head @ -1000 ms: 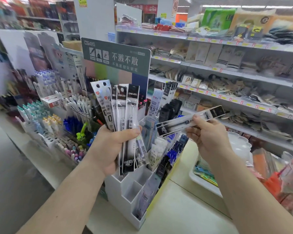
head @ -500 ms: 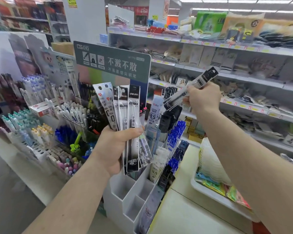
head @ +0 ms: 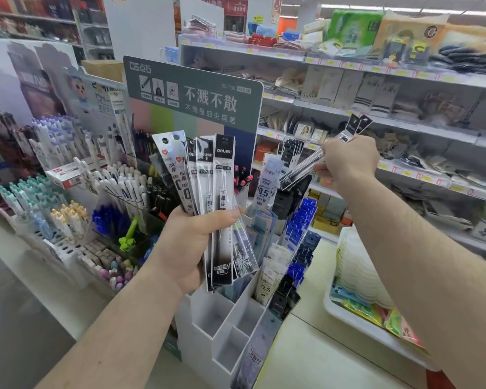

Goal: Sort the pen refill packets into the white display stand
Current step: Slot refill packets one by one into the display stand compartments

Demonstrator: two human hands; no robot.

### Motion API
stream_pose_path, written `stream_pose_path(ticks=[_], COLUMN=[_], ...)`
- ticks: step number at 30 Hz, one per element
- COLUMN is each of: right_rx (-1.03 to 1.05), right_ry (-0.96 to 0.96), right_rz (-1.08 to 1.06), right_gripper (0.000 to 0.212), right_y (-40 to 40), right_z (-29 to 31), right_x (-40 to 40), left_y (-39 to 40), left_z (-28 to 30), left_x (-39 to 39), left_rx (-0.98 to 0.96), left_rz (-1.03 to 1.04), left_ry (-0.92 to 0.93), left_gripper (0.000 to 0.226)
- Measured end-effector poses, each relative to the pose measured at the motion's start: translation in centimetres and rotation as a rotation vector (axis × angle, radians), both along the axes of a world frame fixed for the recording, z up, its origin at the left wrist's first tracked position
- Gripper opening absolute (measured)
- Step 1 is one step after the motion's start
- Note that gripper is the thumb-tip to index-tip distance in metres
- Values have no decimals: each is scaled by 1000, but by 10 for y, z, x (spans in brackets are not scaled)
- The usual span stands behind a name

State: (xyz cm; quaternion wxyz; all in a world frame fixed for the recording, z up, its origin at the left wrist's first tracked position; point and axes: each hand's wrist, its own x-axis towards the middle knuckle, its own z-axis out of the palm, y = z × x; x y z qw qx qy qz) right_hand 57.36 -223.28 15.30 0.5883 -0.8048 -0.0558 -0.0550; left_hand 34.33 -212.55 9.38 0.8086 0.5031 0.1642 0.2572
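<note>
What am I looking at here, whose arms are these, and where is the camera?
There is no machine here. The camera sits on a person's head and looks forward and down, so the two bare arms are that person's own. The setting is a shop aisle with stocked shelves. The left hand grips a fan of pen refill packets, held upright. The right hand holds a couple more refill packets, tilted, above the back of the white display stand. That stand sits on a pale counter; its near compartments look empty, the far ones hold packets. Racks of pens stand to the left, and a white tray lies to the right.
</note>
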Motion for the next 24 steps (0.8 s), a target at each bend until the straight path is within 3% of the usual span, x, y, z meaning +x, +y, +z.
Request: stream_pose_path(ticks=[3, 14, 24], right_rx=[-31, -135, -218], right_ry=[-29, -165, -147], right_rz=[7, 7, 78], right_gripper=[3, 8, 14], right_y=[1, 15, 36], right_z=[2, -6, -30], right_x=[-2, 11, 15], left_y=[1, 1, 2], left_z=[-1, -2, -5], left_x=[0, 4, 4], left_rx=[9, 23, 2], left_rz=[0, -20, 5], left_ry=[6, -7, 9], left_gripper=[34, 33, 28])
